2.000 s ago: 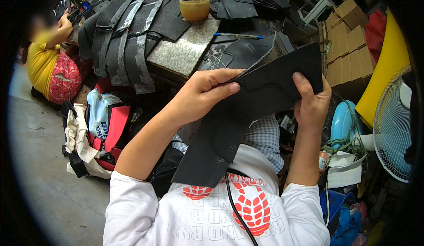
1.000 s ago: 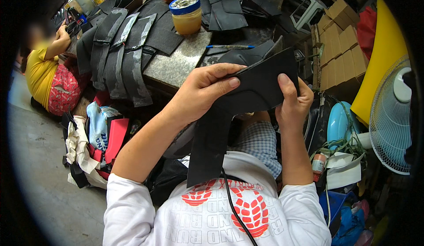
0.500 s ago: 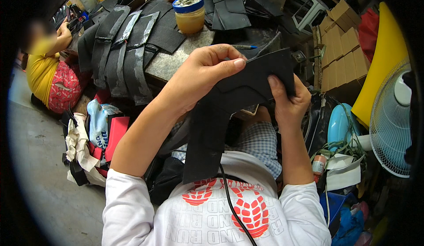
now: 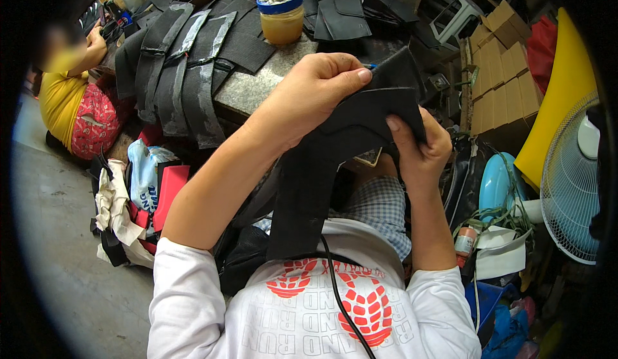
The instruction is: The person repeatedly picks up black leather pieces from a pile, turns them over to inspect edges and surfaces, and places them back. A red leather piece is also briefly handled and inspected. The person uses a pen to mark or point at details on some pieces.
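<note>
Between my hands hangs a bent black sheet piece (image 4: pixel 302 195), like leather or synthetic upper material, with a long leg reaching down to my lap. My left hand (image 4: pixel 315 95) is closed in a pinch at its upper edge, beside a raised flap (image 4: pixel 399 68) behind the front layer. Its lower fingers are partly hidden. My right hand (image 4: pixel 421 143) grips the right edge, thumb on the front face and fingers behind. Just beyond my left hand's thumb tip shows a bit of a blue pen-like thing (image 4: pixel 370 66).
On the table ahead stand a blue-rimmed jar of yellowish paste (image 4: pixel 281 27) and overlapping black pieces (image 4: pixel 193 82) with pale smeared edges. A person in yellow (image 4: pixel 61 104) sits at left. To the right are cardboard pieces (image 4: pixel 505 79) and a fan (image 4: pixel 573 179); scraps (image 4: pixel 119 204) lie at lower left.
My left hand has shifted slightly up and right along the piece's edge. The rear flap now stands further above the front layer. My right hand has barely moved.
</note>
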### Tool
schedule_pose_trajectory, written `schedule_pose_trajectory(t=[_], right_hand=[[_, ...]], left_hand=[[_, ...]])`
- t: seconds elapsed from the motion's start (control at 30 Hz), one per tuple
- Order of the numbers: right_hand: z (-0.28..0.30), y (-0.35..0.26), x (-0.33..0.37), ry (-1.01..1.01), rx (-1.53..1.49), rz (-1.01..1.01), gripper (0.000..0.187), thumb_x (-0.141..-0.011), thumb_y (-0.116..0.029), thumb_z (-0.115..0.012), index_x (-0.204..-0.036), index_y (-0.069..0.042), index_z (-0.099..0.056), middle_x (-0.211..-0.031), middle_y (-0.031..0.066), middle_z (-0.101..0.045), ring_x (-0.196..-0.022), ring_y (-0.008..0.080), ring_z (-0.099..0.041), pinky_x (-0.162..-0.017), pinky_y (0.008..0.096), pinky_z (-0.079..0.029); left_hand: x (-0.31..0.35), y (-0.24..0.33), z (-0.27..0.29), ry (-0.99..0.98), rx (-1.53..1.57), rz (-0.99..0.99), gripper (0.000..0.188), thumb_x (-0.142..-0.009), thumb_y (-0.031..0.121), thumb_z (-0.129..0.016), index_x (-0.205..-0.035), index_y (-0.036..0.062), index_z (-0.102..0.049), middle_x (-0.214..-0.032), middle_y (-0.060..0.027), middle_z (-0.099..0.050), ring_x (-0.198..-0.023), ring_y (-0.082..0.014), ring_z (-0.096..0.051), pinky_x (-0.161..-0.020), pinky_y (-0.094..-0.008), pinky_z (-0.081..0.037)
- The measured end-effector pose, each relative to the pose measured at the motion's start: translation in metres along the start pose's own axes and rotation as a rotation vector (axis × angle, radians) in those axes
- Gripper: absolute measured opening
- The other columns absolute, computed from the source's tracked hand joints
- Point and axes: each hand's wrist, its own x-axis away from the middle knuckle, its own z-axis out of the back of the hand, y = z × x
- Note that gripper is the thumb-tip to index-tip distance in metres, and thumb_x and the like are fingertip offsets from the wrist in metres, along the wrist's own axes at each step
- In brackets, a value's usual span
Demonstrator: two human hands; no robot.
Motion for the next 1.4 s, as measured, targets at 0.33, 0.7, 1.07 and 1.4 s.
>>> schedule_pose_trajectory(t=[0.33, 0.7, 1.07, 1.4], right_hand=[[0.003, 0.006, 0.003, 0.077, -0.067, 0.008, 0.019, -0.084, -0.001, -0.075, -0.102, 0.002, -0.069, -0.088, 0.0068, -0.072, -0.077, 0.0096, -0.064, -0.070, 0.0236, -0.051], [-0.003, 0.009, 0.006, 0.171, -0.225, -0.121, 0.020, -0.089, -0.012, -0.074, -0.106, -0.001, -0.070, -0.090, 0.0035, -0.071, -0.081, 0.0074, -0.062, -0.072, 0.0215, -0.048], [0.001, 0.008, 0.000, 0.130, -0.160, -0.113, 0.015, -0.093, -0.014, -0.068, -0.087, -0.007, -0.057, -0.084, -0.0030, -0.053, -0.072, 0.0051, -0.047, -0.067, 0.0227, -0.041], [0.000, 0.007, -0.005, 0.114, -0.189, -0.171, 0.012, -0.093, -0.013, -0.066, -0.090, -0.006, -0.057, -0.080, -0.0016, -0.057, -0.071, 0.0053, -0.050, -0.066, 0.0220, -0.043]], left_hand=[[-0.003, -0.004, 0.001, -0.001, 0.113, 0.021, 0.026, -0.100, 0.025, -0.058, -0.104, -0.0004, -0.065, -0.088, -0.0030, -0.067, -0.077, -0.0060, -0.064, -0.068, -0.0196, -0.052], [0.012, -0.009, 0.009, -0.007, 0.114, -0.013, 0.027, -0.089, 0.019, -0.073, -0.108, -0.0003, -0.067, -0.094, -0.0064, -0.069, -0.083, -0.0096, -0.068, -0.078, -0.0212, -0.055], [0.016, -0.012, 0.003, 0.049, 0.032, -0.038, 0.020, -0.092, 0.019, -0.070, -0.101, 0.0018, -0.067, -0.093, -0.0012, -0.066, -0.087, -0.0057, -0.060, -0.080, -0.0196, -0.048], [0.019, -0.010, -0.001, 0.028, -0.066, -0.089, 0.021, -0.093, 0.021, -0.068, -0.102, 0.0016, -0.066, -0.093, 0.0008, -0.063, -0.087, -0.0041, -0.056, -0.079, -0.0187, -0.044]])
